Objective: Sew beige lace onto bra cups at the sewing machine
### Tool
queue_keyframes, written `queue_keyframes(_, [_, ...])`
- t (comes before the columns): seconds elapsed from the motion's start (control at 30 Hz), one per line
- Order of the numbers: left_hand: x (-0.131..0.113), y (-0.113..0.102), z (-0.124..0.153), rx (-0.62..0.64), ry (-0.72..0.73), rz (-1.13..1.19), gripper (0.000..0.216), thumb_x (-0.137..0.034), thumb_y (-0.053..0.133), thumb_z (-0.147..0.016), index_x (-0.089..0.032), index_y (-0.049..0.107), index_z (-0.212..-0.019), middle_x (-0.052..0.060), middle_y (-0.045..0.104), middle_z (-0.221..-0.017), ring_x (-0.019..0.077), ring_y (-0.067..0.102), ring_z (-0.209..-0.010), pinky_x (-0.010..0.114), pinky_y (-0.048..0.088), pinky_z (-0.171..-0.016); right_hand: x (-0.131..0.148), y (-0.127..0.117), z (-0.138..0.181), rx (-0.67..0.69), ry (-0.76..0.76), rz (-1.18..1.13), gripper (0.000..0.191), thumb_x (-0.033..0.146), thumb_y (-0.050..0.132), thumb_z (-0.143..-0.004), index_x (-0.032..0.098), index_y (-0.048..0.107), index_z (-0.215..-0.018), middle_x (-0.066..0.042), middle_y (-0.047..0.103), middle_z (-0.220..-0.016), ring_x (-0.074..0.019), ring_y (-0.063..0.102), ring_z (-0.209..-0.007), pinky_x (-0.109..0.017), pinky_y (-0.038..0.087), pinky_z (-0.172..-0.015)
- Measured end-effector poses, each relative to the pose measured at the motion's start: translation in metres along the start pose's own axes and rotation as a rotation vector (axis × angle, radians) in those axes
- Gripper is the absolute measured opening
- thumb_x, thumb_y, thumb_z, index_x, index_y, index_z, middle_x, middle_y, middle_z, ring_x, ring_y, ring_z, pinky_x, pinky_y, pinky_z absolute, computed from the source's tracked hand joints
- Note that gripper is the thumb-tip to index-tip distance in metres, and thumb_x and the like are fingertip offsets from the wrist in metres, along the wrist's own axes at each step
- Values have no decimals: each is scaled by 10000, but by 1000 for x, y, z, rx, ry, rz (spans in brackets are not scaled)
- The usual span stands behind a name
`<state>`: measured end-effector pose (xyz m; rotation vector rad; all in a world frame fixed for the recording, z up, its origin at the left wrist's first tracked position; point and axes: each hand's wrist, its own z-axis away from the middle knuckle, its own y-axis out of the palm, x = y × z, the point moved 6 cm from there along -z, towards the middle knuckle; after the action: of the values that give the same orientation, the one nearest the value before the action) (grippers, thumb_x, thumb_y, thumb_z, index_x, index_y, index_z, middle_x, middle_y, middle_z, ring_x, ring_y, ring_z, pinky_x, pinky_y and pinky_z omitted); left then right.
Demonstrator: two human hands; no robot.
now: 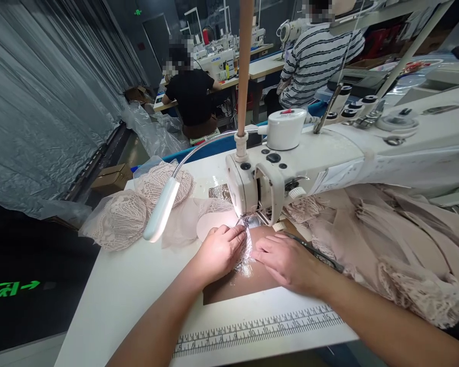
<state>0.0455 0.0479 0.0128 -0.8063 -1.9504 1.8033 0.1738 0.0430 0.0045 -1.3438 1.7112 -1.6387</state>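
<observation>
My left hand (221, 251) lies on a small piece of pale lace fabric (245, 251), fingers pressed together on it just in front of the needle area of a white sewing machine (313, 153). My right hand (285, 261) rests flat beside it, fingers stretched out and touching the same lace on a brown patch of the table (237, 285). A white gooseneck lamp (161, 210) hangs over the table to the left of my hands.
Lace bra cups (137, 209) lie piled at the table's far left. A heap of beige lace garments (401, 244) fills the right side under the machine arm. A printed ruler (258, 329) runs along the table's front edge. Two people sit at sewing machines behind.
</observation>
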Motion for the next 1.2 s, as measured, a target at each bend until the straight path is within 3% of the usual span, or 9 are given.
queue_keyframes(0.23, [1, 0, -2, 26, 20, -10, 356, -251, 370, -934, -172, 513, -1250, 81, 527, -1324, 215, 519, -877, 366, 433, -745, -2, 0, -2, 19, 41, 0, 252, 56, 465, -758, 175, 622, -914, -47, 549, -815, -183, 454, -763, -304, 303, -683])
queue_keyframes(0.8, [9, -1, -2, -14, 69, 16, 325, -231, 371, -953, -210, 546, -1226, 49, 545, -1312, 212, 493, -1010, 375, 407, -841, -8, -11, -13, -187, 157, 176, 275, 37, 434, -800, 147, 672, -880, -42, 540, -728, -147, 375, -616, -297, 238, -539])
queue_keyframes(1.2, [16, -1, -7, -15, -20, -1, 354, -201, 391, -928, -216, 532, -1253, 46, 554, -1299, 222, 486, -1000, 393, 406, -848, -21, 0, -14, -132, 286, 261, 403, 9, 464, -729, 198, 639, -1040, -51, 610, -877, -181, 454, -737, -298, 287, -620])
